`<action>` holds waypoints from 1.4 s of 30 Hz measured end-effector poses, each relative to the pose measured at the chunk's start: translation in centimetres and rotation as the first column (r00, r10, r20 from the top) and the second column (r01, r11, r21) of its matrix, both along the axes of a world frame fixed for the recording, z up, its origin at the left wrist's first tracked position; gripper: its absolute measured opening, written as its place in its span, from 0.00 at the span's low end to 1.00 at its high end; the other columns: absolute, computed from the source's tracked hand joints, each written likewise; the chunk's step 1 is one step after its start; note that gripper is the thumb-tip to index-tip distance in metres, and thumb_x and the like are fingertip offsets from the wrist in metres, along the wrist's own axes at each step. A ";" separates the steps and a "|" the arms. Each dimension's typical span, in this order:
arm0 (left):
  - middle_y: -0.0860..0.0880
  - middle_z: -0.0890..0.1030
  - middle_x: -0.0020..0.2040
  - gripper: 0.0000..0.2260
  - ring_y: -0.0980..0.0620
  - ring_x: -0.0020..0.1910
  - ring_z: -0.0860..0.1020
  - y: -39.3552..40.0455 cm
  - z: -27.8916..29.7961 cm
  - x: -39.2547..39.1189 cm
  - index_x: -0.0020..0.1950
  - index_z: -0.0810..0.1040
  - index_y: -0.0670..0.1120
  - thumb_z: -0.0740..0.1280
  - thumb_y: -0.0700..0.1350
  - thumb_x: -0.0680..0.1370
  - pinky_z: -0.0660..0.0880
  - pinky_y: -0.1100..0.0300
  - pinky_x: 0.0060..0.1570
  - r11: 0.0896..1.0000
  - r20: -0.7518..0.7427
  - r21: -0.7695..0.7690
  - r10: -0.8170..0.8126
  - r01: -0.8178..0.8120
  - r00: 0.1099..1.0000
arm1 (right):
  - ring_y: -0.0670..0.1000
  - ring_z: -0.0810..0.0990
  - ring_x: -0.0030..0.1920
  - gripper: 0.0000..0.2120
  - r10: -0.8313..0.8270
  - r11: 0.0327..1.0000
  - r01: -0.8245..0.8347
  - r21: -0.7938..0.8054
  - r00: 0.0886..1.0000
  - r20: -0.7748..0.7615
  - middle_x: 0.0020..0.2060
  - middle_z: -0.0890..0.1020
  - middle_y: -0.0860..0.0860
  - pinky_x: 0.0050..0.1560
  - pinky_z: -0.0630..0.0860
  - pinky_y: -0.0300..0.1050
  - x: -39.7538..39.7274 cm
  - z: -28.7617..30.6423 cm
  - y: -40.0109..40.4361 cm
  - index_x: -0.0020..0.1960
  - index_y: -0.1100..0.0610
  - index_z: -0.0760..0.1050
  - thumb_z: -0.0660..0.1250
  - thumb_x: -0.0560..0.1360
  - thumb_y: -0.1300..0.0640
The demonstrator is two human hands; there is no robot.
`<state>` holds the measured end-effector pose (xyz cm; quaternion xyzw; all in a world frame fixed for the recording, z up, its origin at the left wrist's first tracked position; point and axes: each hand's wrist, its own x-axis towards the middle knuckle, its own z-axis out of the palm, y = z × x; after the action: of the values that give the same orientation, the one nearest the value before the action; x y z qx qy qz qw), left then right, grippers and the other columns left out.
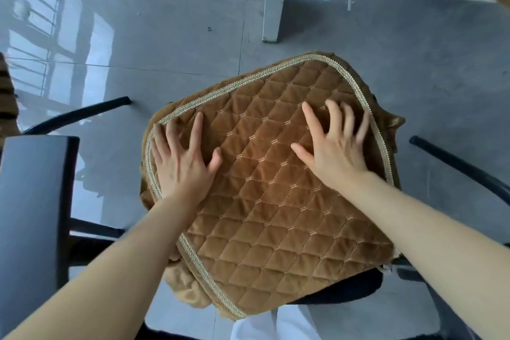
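Observation:
A brown quilted seat cushion (265, 201) with pale braided trim lies across a black chair seat (345, 290) in the middle of the view. My left hand (182, 160) lies flat on its left side near the trim, fingers spread. My right hand (336, 146) presses flat on its upper right part, fingers spread and a little blurred. Neither hand grips anything. Brown fabric bunches under the cushion's left and lower edges.
Black chair arms (82, 112) curve out on the left, and another (463, 168) on the right. A dark chair or table edge (33, 201) stands at the left. A white table leg (273, 14) rises from the grey tiled floor (138, 36) ahead.

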<state>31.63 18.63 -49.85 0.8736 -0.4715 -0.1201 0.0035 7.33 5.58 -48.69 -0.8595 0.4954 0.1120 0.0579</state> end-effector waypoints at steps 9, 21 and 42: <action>0.42 0.44 0.80 0.33 0.40 0.79 0.46 -0.2 -1.3 1.4 0.79 0.46 0.60 0.52 0.67 0.76 0.49 0.43 0.76 1.000 -0.185 -0.006 -0.005 0.004 0.983 | 0.65 0.45 0.77 0.40 0.022 0.990 -0.019 0.136 1.000 -0.017 0.78 0.47 0.59 0.68 0.44 0.77 1.8 -0.7 -3.4 0.78 0.42 0.43 0.44 0.71 0.26; 0.49 0.41 0.81 0.31 0.42 0.78 0.37 0.9 7.3 -2.0 0.80 0.41 0.56 0.53 0.58 0.82 0.44 0.42 0.75 0.961 -0.295 0.278 0.085 0.000 0.952 | 0.62 0.47 0.78 0.35 -0.087 0.949 0.087 0.304 0.996 -0.012 0.78 0.50 0.57 0.75 0.54 0.60 -1.3 9.1 1.7 0.78 0.55 0.42 0.58 0.80 0.47; 0.53 0.75 0.67 0.18 0.53 0.57 0.76 8.6 30.4 -33.0 0.71 0.66 0.52 0.61 0.45 0.81 0.71 0.58 0.56 0.988 -0.626 -0.083 0.048 -0.128 0.778 | 0.49 0.62 0.74 0.24 -0.377 0.881 0.205 0.426 0.848 0.372 0.73 0.67 0.50 0.71 0.63 0.46 -28.8 32.7 13.1 0.76 0.55 0.58 0.56 0.82 0.51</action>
<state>-1.35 27.24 -19.49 0.8044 -0.4088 -0.3724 0.2172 -21.52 18.64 -16.00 -0.7483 0.5653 -0.0059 0.3470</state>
